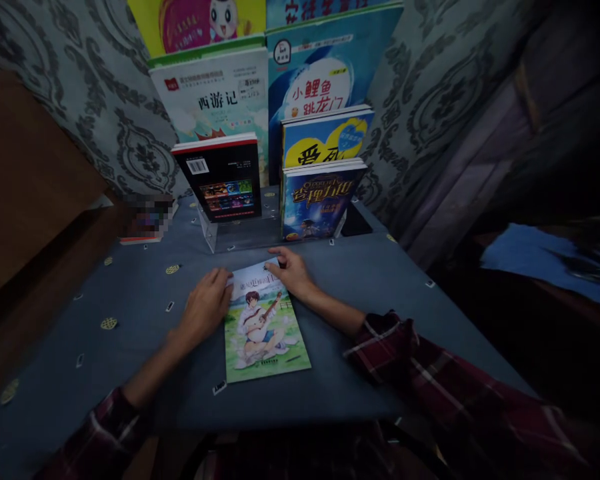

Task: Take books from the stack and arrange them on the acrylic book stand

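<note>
A thin paperback book [267,333] lies face up on the cloth-covered table, its cover showing a seated figure playing a guitar on green grass. My left hand [207,303] grips the book's upper left edge, its fingers bent and partly hidden from me. At the upper right corner, my right hand [294,275] has its thumb on the cover and its other fingers around the far edge.
Behind the book, a clear acrylic stand [209,233] holds several upright books, including a black book [225,180] and a blue book [317,207]. A dark flat object [356,221] lies right of it. Another book [145,220] rests at the left.
</note>
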Demonstrator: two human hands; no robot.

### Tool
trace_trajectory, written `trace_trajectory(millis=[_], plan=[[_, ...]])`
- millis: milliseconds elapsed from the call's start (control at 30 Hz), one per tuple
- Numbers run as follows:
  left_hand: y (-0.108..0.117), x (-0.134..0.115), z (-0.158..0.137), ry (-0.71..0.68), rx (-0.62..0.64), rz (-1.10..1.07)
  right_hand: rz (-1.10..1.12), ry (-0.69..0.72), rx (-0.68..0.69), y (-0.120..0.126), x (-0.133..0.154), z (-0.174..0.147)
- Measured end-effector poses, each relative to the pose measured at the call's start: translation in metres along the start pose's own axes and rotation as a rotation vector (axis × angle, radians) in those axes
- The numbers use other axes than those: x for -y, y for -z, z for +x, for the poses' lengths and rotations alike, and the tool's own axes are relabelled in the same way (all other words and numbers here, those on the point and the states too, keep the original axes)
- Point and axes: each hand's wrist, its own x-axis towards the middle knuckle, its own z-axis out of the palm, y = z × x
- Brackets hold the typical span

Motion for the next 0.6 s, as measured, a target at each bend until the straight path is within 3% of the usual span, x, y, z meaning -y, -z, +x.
trace_trajectory(millis=[167,233,333,467,600], plan=[[-0.030,-0.001,0.007,-0.044,-0.019,0.111,-0.574,0.344,-0.012,0.010,0.010,-0.014],[-0.035,0.002,0.004,-0.062,-0.053,0.102,-0.694,0.524,0.111,0.005,0.019,-0.026],[-0.037,0.006,0.002,-0.070,-0.077,0.090,-0.698,0.717,0.404,-0.010,0.028,-0.044],[-0.037,0.009,0.001,-0.091,-0.085,0.068,-0.737,0.673,0.456,-0.019,0.023,-0.054],[-0.036,0.009,0.002,-0.096,-0.086,0.070,-0.766,0.574,0.358,0.002,0.009,-0.045]])
